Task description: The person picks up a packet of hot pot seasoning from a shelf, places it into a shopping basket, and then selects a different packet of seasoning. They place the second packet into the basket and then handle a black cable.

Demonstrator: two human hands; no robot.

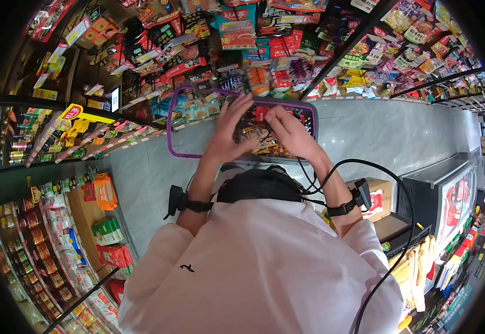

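Note:
In front of my body is a dark shopping basket holding colourful snack packets. A purple loop, which looks like its handle, reaches out to the left. My left hand is over the left part of the basket, fingers spread and apart, with no object visible in it. Over the basket's right part, my right hand has its fingers curled into a pinch beside a small red packet. Whatever lies between those fingertips is too small to make out.
Racks of hanging snack bags run along the far side. More shelves of packaged goods line the left. Grey floor tiles show to the right. A glass-topped freezer and a cardboard box stand at right. A black cable loops beside my right arm.

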